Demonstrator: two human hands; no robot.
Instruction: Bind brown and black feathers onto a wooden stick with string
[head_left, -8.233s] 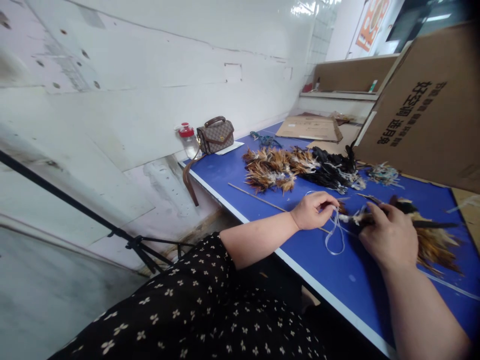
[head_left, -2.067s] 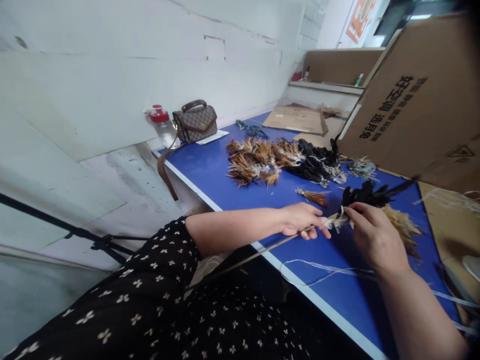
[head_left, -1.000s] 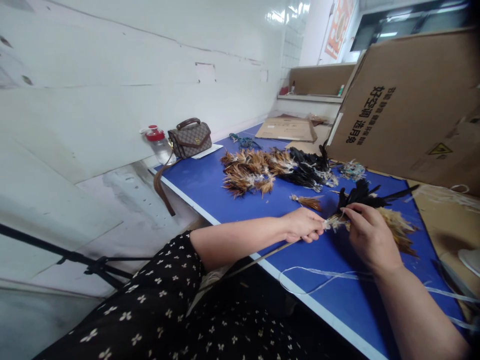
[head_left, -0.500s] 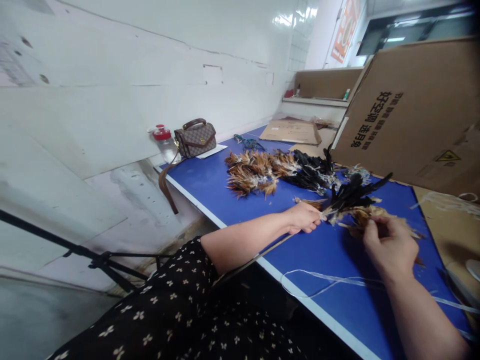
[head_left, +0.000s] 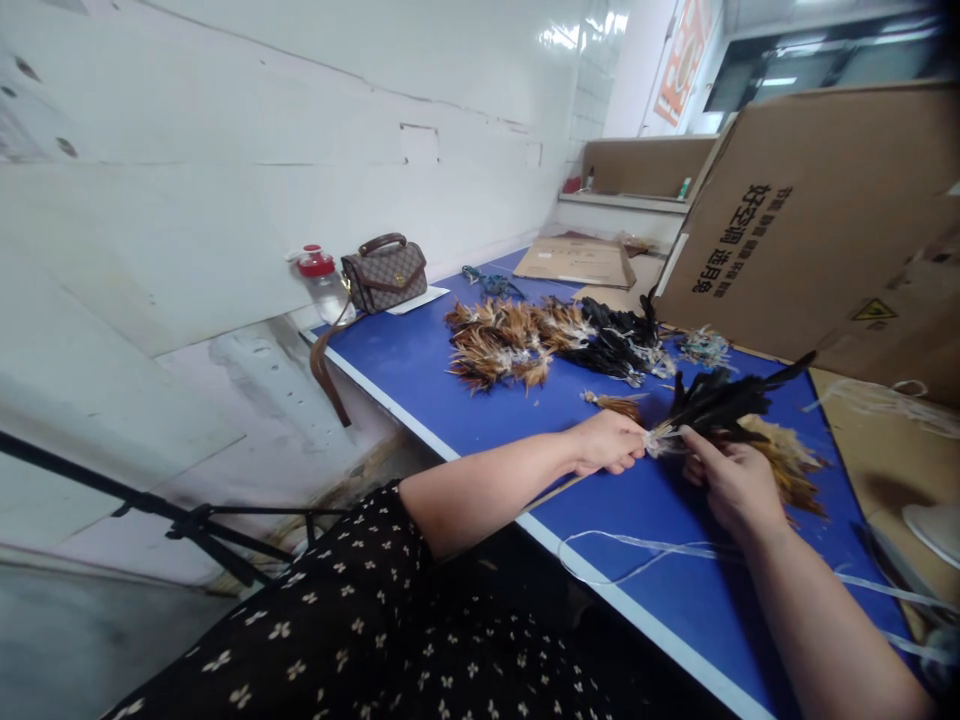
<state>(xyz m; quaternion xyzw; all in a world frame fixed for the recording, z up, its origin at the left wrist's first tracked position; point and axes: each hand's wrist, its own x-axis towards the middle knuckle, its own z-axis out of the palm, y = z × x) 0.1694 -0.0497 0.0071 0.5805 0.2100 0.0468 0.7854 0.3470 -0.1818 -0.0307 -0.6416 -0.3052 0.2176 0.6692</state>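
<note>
My left hand [head_left: 611, 442] is closed round the pale quill end of a bundle of black feathers [head_left: 712, 398] above the table. A thin stick [head_left: 559, 489] runs from under that hand toward my body. Thumb and fingers of my right hand [head_left: 739, 485] press together at the base of the black feathers, beside some whitish strands. Behind the right hand lies a pile of tan feathers [head_left: 799, 465], partly covered. A small brown feather bunch [head_left: 615, 403] rests just beyond my left hand.
Bunches of brown feathers [head_left: 499, 345] and black feathers [head_left: 615, 335] lie farther back on the blue table [head_left: 405, 375]. White string [head_left: 637, 545] loops near the front edge. A handbag [head_left: 386, 278] and a bottle [head_left: 324, 285] stand at left. A large cardboard box [head_left: 817, 230] rises at right.
My right hand has moved left from the tan feather pile to the base of the black feathers. The left hand keeps its hold in nearly the same place.
</note>
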